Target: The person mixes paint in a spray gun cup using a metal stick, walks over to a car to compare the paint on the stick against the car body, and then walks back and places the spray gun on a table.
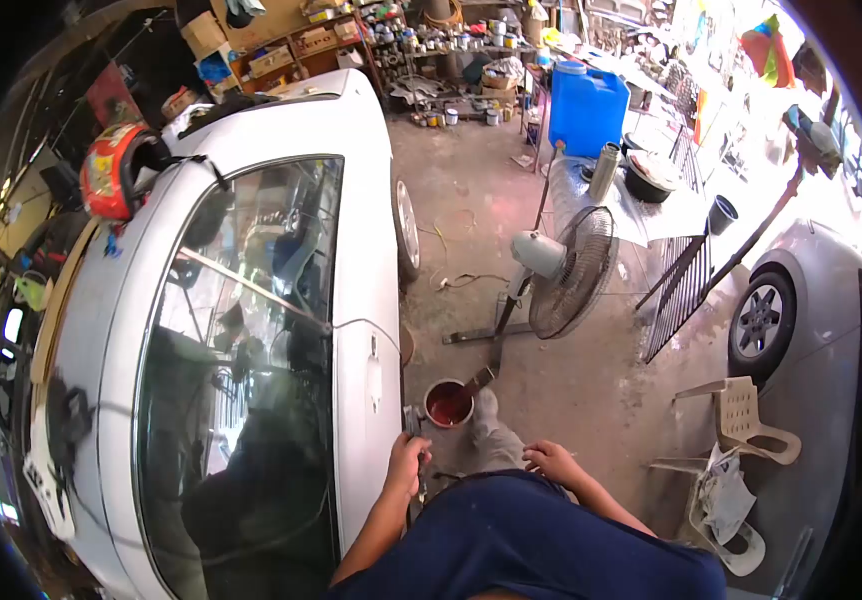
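Note:
My left hand is closed around a dark, slim tool with a greyish upper end, beside the white car's door; its exact kind is too small to make out. Just ahead of that hand, a pail with a pale rim and red inside stands on the floor. A brown, flat-ended piece leans over its right side. My right hand hangs in front of my body near my leg, fingers loosely bent and apart, with nothing visible in it.
A white car fills the left side, with a red helmet on its roof. Ahead stands a fan, then a blue jug and a metal grate. Plastic chairs and a grey car are at right.

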`<state>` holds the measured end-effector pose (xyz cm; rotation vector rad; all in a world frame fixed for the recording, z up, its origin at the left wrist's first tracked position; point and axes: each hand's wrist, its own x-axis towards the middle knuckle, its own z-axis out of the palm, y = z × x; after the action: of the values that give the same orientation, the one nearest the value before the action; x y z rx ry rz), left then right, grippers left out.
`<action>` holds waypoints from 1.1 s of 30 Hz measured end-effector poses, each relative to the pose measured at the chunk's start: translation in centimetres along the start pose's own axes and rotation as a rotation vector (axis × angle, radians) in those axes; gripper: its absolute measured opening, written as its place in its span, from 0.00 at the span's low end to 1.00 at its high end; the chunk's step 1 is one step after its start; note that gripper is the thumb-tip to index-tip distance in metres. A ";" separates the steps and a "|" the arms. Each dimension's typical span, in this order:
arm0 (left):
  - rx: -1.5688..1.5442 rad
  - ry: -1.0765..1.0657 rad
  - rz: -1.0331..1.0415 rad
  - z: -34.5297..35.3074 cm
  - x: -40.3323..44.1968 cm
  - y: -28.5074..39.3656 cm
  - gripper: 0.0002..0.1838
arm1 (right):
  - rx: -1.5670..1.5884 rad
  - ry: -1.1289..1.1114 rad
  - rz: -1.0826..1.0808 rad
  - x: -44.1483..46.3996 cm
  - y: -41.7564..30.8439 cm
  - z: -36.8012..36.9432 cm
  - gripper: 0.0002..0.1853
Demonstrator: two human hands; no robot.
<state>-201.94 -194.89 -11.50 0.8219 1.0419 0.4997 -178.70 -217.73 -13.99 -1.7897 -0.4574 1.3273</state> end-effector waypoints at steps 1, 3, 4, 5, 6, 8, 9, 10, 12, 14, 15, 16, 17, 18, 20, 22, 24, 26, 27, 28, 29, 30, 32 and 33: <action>-0.041 -0.001 -0.004 0.8 2.5 1.4 0.10 | -0.074 0.000 -0.053 1.8 -1.8 -0.4 0.16; -0.062 0.020 0.025 2.5 7.4 4.6 0.11 | -0.208 -0.001 -0.154 5.5 -5.1 -1.5 0.17; -0.071 0.040 0.016 3.3 10.1 6.0 0.11 | -0.183 0.018 -0.219 7.4 -7.7 -2.1 0.16; -0.097 0.023 0.026 3.5 12.9 7.0 0.11 | -0.157 0.037 -0.273 9.0 -10.5 -2.6 0.16; -0.070 0.031 0.044 4.4 15.0 8.8 0.11 | -0.118 0.049 -0.291 10.3 -13.9 -3.0 0.16; -0.062 0.044 0.053 7.0 19.2 13.2 0.11 | -0.052 0.055 -0.340 13.8 -21.1 -4.5 0.16; -0.070 0.062 0.029 7.9 20.4 15.2 0.10 | -0.011 0.039 -0.357 15.1 -23.7 -4.9 0.16; -0.040 0.061 0.037 9.0 21.8 17.2 0.10 | 0.031 0.025 -0.376 16.8 -26.1 -5.5 0.16; -0.036 0.064 0.050 9.9 25.3 19.5 0.11 | 0.033 0.007 -0.401 19.4 -29.6 -6.6 0.16; -0.050 0.076 0.034 11.4 28.8 21.8 0.11 | 0.077 -0.005 -0.375 21.6 -32.2 -7.9 0.15; -0.064 0.079 0.016 12.4 30.1 23.2 0.12 | 0.078 0.017 -0.385 22.2 -33.1 -8.6 0.15; -0.046 0.067 0.000 12.7 31.4 24.2 0.11 | 0.080 0.043 -0.398 22.6 -33.8 -9.1 0.15; -0.026 0.051 -0.016 13.2 32.9 25.2 0.10 | 0.081 0.072 -0.412 23.4 -34.4 -9.7 0.15; -0.028 0.042 -0.038 13.9 34.6 26.2 0.10 | 0.143 0.096 -0.385 24.2 -34.7 -10.2 0.15; -0.007 0.024 -0.056 15.6 37.8 28.2 0.10 | 0.271 0.148 -0.333 25.6 -34.6 -10.7 0.15; 0.006 -0.011 -0.076 17.3 41.4 30.3 0.10 | 0.330 0.208 -0.299 27.3 -35.4 -11.0 0.15; 0.016 -0.027 -0.095 19.2 45.5 32.2 0.10 | 0.387 0.260 -0.269 29.7 -37.0 -11.4 0.14; 0.020 -0.042 -0.109 20.9 49.8 34.2 0.09 | 0.412 0.296 -0.252 33.0 -38.8 -11.8 0.15; 0.027 -0.058 -0.114 21.8 51.9 35.3 0.09 | 0.414 0.312 -0.246 34.9 -40.0 -12.1 0.15; 0.024 -0.078 -0.117 22.6 54.1 36.2 0.09 | 0.458 0.318 -0.236 36.8 -41.7 -12.4 0.15; 0.022 -0.095 -0.121 23.2 56.3 37.3 0.09 | 0.465 0.322 -0.234 39.0 -43.1 -12.5 0.15; 0.034 -0.105 -0.126 23.8 58.6 38.5 0.09 | 0.472 0.325 -0.229 41.3 -44.6 -12.7 0.15; 0.045 -0.118 -0.127 25.1 63.1 40.7 0.09 | 0.442 0.324 -0.239 45.8 -48.8 -14.0 0.15; 0.073 -0.147 -0.111 25.7 65.0 42.0 0.09 | 0.394 0.298 -0.228 47.5 -51.1 -14.4 0.15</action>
<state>-149.92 -132.25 -7.52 0.8475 0.9687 0.3040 -138.49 -160.41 -0.87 -1.5192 -0.2095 0.9005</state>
